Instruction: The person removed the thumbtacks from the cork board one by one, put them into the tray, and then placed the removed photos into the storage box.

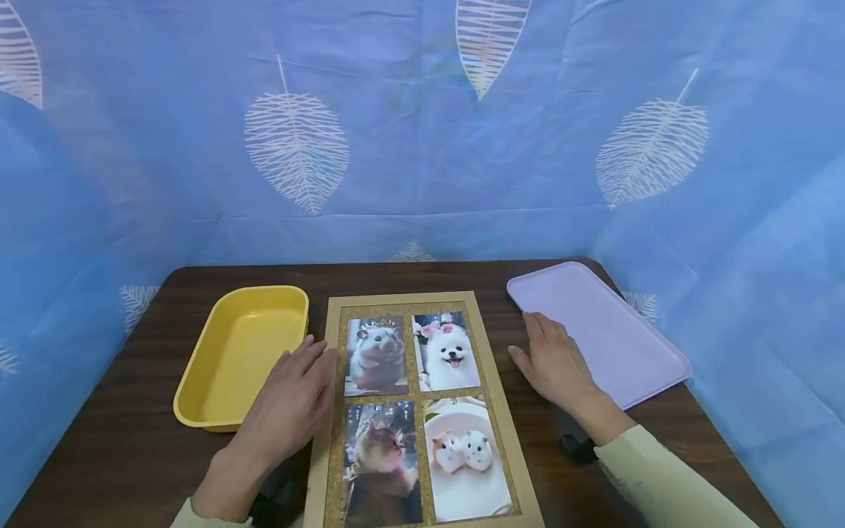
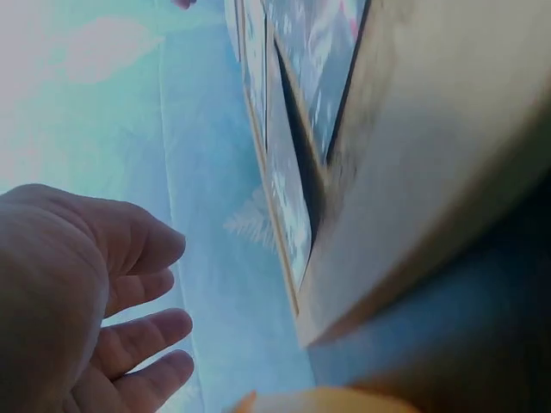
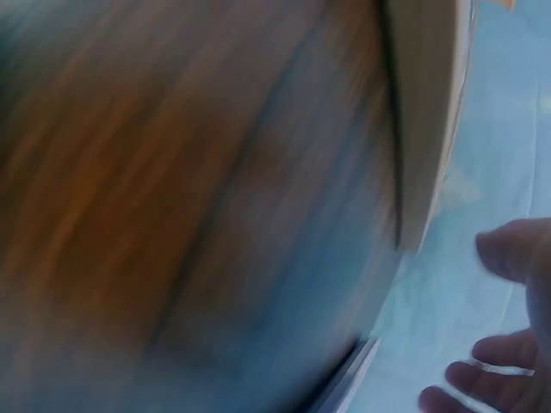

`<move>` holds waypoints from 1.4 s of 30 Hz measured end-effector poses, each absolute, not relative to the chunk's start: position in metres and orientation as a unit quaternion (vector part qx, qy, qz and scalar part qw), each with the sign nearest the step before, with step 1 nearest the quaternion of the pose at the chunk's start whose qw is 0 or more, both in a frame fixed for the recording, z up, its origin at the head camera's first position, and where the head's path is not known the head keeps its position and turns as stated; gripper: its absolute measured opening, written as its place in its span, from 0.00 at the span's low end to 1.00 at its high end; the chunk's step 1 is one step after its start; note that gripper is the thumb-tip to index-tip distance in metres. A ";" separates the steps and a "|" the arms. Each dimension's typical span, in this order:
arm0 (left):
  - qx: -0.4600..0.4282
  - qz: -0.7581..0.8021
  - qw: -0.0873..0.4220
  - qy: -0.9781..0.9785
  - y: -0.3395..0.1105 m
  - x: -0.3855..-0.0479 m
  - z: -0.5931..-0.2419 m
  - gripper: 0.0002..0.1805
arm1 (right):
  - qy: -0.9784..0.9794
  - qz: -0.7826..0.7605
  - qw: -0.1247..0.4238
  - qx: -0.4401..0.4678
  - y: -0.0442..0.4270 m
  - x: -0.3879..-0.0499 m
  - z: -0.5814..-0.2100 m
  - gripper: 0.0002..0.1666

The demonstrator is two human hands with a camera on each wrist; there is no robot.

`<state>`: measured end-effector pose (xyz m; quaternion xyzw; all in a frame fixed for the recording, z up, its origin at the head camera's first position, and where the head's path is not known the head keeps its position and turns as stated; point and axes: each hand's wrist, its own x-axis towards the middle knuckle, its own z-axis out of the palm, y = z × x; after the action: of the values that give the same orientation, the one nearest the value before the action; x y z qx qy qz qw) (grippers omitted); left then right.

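A tan board (image 1: 335, 323) with a raised border lies on the table and bears several animal photos. Its upper pair are a grey hamster photo (image 1: 376, 358) and a white dog photo (image 1: 452, 356); below are a crowned animal photo (image 1: 383, 462) and a two-hamster photo (image 1: 465, 469). My left hand (image 1: 293, 396) hovers by the board's left border, fingers loose and holding nothing; the left wrist view shows its fingers (image 2: 142, 340) apart from the board. Right of the board, my right hand (image 1: 561, 363) holds nothing, its fingertips near the lilac tray's edge.
A deep yellow tray (image 1: 191, 400) stands left of the board, close to my left hand. To the right lies a flat lilac tray (image 1: 614, 334), partly behind my right hand. Dark wooden table (image 1: 119, 440) surrounds them, and a blue leaf-patterned cloth (image 1: 422, 147) hangs behind.
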<state>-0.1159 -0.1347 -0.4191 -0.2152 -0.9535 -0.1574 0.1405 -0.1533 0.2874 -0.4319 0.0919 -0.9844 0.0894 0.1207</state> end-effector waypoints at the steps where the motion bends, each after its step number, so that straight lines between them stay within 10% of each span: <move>1: -0.222 -0.156 0.141 -0.952 -0.133 -0.116 -0.421 0.26 | -0.986 0.086 0.120 0.077 0.291 -0.153 -0.432 0.39; 13: -0.242 -0.138 0.115 -0.954 -0.119 -0.116 -0.432 0.29 | -0.998 0.039 0.058 0.004 0.326 -0.142 -0.442 0.12; 25: -0.234 -0.127 0.052 -0.962 -0.111 -0.117 -0.436 0.31 | -0.997 0.027 0.030 0.063 0.309 -0.135 -0.431 0.06; 42: -0.229 -0.180 -0.023 -0.956 -0.109 -0.122 -0.437 0.33 | -0.991 0.057 -0.047 0.112 0.260 -0.111 -0.417 0.20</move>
<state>-0.1220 -0.1095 -0.4369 -0.2293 -0.9564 -0.1795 -0.0226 -0.1112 0.2599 -0.4166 0.1121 -0.9910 0.0566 -0.0467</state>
